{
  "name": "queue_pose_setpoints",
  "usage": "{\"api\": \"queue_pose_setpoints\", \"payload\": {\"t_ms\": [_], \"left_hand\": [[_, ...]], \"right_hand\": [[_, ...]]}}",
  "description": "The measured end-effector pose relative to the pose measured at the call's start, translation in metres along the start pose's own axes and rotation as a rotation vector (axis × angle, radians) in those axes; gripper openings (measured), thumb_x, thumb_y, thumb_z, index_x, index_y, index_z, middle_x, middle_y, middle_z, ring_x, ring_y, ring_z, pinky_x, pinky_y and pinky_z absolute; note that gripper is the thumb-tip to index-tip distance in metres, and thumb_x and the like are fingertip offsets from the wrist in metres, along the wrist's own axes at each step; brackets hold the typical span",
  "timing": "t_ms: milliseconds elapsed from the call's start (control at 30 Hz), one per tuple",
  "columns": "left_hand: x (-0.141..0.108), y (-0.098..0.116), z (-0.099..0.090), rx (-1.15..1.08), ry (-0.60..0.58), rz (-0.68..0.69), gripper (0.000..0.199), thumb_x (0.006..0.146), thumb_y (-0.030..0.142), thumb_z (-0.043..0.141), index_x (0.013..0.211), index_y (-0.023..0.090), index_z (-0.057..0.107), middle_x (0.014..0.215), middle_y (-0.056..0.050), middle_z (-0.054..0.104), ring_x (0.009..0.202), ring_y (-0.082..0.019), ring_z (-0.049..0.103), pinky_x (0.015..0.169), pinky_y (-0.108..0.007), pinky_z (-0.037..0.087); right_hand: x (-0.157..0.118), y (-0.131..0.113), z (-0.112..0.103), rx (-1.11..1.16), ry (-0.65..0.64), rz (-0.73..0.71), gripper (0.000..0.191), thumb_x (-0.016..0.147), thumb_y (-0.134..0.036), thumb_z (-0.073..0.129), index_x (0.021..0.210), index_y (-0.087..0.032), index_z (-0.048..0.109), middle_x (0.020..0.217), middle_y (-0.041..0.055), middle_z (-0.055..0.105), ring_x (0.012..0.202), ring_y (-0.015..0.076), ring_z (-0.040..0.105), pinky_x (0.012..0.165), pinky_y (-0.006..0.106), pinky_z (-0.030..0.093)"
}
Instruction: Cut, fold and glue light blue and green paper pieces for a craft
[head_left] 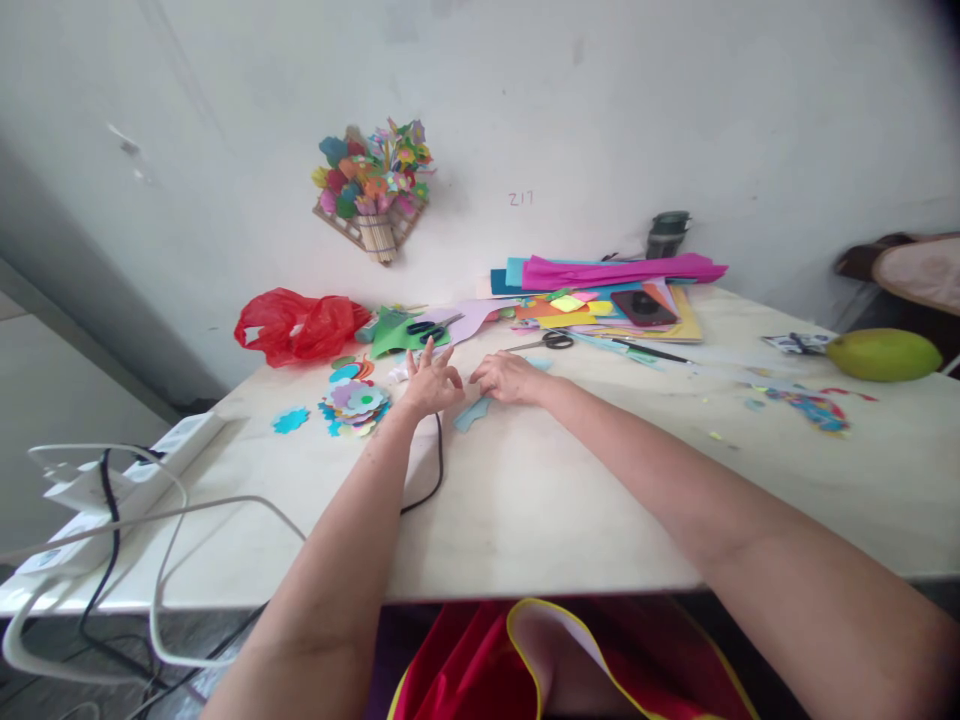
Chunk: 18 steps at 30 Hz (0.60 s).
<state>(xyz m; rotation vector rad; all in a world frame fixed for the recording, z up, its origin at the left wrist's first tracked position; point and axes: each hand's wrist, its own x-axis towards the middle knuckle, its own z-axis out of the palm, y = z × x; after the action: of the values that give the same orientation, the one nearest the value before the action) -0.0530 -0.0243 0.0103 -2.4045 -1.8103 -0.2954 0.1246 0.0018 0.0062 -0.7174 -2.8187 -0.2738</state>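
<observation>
My left hand [433, 384] is over the middle of the table, with some fingers raised and spread. Its index finger curls down towards the thumb in a pinch, and anything between them is too small to make out. Close beside it, my right hand [507, 378] has its fingers pressed together, their tips facing the left hand; what they grip is hidden. Pieces of light blue paper [472, 413] show under and beside the right hand. A black cord [440, 465] curves out near my left wrist. Left of that hand sits a stack of paper flower cutouts [358, 400].
Black-handled scissors [435, 328] lie on green paper, and a second pair of scissors [555, 341] sits behind my right hand. Coloured sheets and a phone [643, 308] are at the back. A red plastic bag [300, 328], power strip [180, 440] and green-yellow fruit [885, 355] flank them.
</observation>
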Motion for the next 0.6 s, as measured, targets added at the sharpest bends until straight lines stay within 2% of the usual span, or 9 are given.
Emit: {"api": "queue_pose_setpoints", "payload": {"t_ms": [133, 267, 400, 600], "left_hand": [[0.0, -0.001, -0.001, -0.012, 0.003, -0.013, 0.014, 0.065, 0.03, 0.054, 0.073, 0.027, 0.066, 0.141, 0.005, 0.03, 0.134, -0.031, -0.001, 0.1, -0.059, -0.007], [0.002, -0.002, 0.002, -0.02, 0.039, -0.078, 0.016, 0.069, 0.033, 0.051, 0.076, 0.027, 0.064, 0.142, 0.005, 0.028, 0.134, -0.028, -0.004, 0.101, -0.059, -0.007], [0.004, -0.005, 0.012, -0.009, 0.102, -0.131, 0.022, 0.075, 0.039, 0.046, 0.085, 0.026, 0.062, 0.143, 0.004, 0.026, 0.133, -0.027, -0.011, 0.101, -0.058, -0.008], [0.005, -0.007, 0.027, -0.009, 0.077, -0.175, 0.03, 0.075, 0.047, 0.046, 0.092, 0.026, 0.06, 0.145, 0.001, 0.021, 0.131, -0.028, -0.016, 0.1, -0.059, -0.008]], "right_hand": [[0.002, -0.001, 0.001, -0.021, 0.011, -0.013, 0.02, 0.077, -0.015, 0.05, 0.08, -0.02, 0.07, 0.107, 0.0038, 0.064, 0.098, 0.0201, 0.051, 0.079, 0.033, 0.034], [0.005, 0.001, 0.006, -0.038, 0.045, 0.05, 0.023, 0.077, -0.013, 0.048, 0.084, -0.019, 0.069, 0.105, 0.0062, 0.064, 0.099, 0.0197, 0.052, 0.081, 0.032, 0.034], [0.006, 0.002, 0.013, -0.047, 0.072, 0.149, 0.026, 0.08, -0.013, 0.044, 0.085, -0.017, 0.069, 0.107, 0.0082, 0.063, 0.101, 0.0205, 0.052, 0.081, 0.032, 0.036], [0.001, 0.0, 0.019, 0.006, 0.084, 0.187, 0.027, 0.077, -0.015, 0.045, 0.089, -0.018, 0.069, 0.108, 0.0045, 0.063, 0.101, 0.0193, 0.052, 0.083, 0.029, 0.039]]}}
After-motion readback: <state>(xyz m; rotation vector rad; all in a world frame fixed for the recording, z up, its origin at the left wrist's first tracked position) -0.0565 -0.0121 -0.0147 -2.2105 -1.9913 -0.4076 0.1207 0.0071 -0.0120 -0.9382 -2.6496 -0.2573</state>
